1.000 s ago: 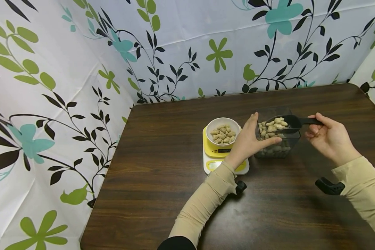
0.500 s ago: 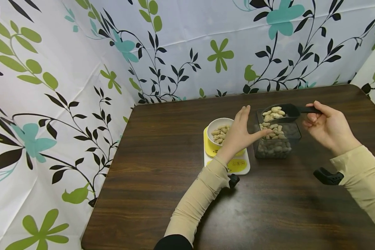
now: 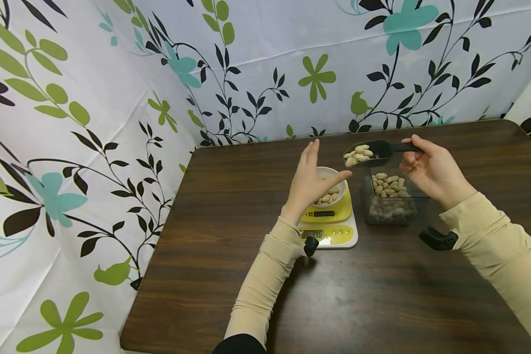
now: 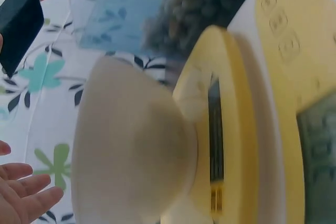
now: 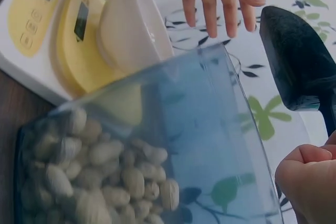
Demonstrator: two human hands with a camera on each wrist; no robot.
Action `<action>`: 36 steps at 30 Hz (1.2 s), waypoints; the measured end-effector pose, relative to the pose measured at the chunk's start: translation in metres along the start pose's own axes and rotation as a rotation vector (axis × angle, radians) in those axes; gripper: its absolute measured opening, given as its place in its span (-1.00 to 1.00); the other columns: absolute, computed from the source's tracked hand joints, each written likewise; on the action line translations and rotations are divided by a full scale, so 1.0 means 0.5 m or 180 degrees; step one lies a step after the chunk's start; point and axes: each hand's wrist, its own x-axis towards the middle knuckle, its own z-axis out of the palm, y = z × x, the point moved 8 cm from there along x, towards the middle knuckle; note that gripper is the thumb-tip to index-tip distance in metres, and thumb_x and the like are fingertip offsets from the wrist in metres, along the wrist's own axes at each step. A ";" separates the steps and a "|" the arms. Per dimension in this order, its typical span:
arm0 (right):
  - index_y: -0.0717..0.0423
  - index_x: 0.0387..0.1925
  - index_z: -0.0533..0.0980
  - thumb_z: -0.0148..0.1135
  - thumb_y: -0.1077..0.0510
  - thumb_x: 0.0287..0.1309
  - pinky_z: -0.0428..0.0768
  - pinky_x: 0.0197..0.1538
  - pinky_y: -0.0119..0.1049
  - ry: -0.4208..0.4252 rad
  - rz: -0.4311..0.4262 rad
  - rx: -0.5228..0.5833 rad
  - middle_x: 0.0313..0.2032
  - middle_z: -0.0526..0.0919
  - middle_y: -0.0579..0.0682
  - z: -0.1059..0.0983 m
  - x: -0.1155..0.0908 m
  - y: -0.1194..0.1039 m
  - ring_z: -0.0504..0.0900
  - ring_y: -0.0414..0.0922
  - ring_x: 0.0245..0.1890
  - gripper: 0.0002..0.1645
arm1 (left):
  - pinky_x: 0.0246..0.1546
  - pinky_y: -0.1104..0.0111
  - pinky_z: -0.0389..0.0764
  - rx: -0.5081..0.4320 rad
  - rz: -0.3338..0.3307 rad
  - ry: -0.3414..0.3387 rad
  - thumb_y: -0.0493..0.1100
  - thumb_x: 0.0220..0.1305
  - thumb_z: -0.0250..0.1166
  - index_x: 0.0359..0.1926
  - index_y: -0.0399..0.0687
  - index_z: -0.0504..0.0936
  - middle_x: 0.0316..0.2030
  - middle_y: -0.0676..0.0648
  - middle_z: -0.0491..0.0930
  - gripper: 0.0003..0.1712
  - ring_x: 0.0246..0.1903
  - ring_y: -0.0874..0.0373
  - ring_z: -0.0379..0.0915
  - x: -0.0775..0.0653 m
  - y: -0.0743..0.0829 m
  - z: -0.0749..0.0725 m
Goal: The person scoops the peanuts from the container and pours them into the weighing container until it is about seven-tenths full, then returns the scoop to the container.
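Note:
My right hand [image 3: 433, 169] grips the handle of a black scoop [image 3: 382, 151] that carries several peanuts [image 3: 357, 154] in the air. The scoop hangs between the clear bin [image 3: 391, 216] and the white bowl [image 3: 327, 172], above both. That bowl holds peanuts and stands on a yellow and white kitchen scale [image 3: 342, 236]; in the head view the left hand hides its left part. My left hand [image 3: 307, 182] is raised by the bowl with fingers straight and thumb spread, holding nothing. In the right wrist view, the bin's peanuts [image 5: 105, 182] show through its wall.
Everything stands on a dark wooden table [image 3: 212, 236]. Behind it and along its left side hangs a white curtain [image 3: 265, 59] with a leaf and flower print. The bin stands just right of the scale.
The right hand has lifted the loaded scoop out of the bin and moved it left toward the bowl. My left hand has left the bin's side and moved left to the bowl.

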 end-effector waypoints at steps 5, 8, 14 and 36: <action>0.16 -0.16 0.40 -0.05 0.09 0.36 0.10 -0.37 -0.35 0.0019 0.0072 -0.0104 -0.59 0.33 -0.01 0.012 0.018 0.023 0.27 -0.16 -0.57 -0.79 | 0.29 -0.04 0.22 -0.0183 -0.0183 0.0080 0.42 -0.06 0.29 0.44 0.42 -0.22 0.46 0.08 -0.13 0.18 0.44 0.02 -0.10 -0.008 -0.045 -0.019; 0.16 -0.20 0.42 -0.05 0.09 0.36 0.09 -0.38 -0.35 0.0069 0.0096 -0.0153 -0.58 0.33 -0.02 0.013 0.026 0.033 0.27 -0.17 -0.57 -0.79 | 0.29 -0.05 0.22 -0.0228 -0.0251 0.0101 0.40 -0.06 0.30 0.45 0.37 -0.19 0.46 0.05 -0.13 0.18 0.44 0.00 -0.09 -0.016 -0.069 -0.022; 0.13 -0.21 0.41 -0.01 0.06 0.33 0.04 -0.37 -0.35 0.0160 0.0100 -0.0423 -0.55 0.27 -0.07 0.014 0.032 0.045 0.19 -0.19 -0.55 -0.79 | 0.28 -0.04 0.26 -0.0148 -0.0283 -0.0026 0.38 -0.08 0.34 0.47 0.30 -0.24 0.47 -0.02 -0.16 0.24 0.42 -0.05 -0.05 -0.038 -0.105 -0.003; 0.08 -0.26 0.42 0.00 0.00 0.31 -0.03 -0.37 -0.33 0.0202 0.0070 -0.1141 -0.60 0.29 -0.12 0.016 0.052 0.068 0.18 -0.22 -0.58 -0.77 | 0.23 0.04 0.35 -0.0253 -0.0451 -0.0408 0.32 -0.16 0.42 0.47 0.20 -0.28 0.43 -0.10 -0.05 0.35 0.31 -0.03 0.17 -0.070 -0.153 0.047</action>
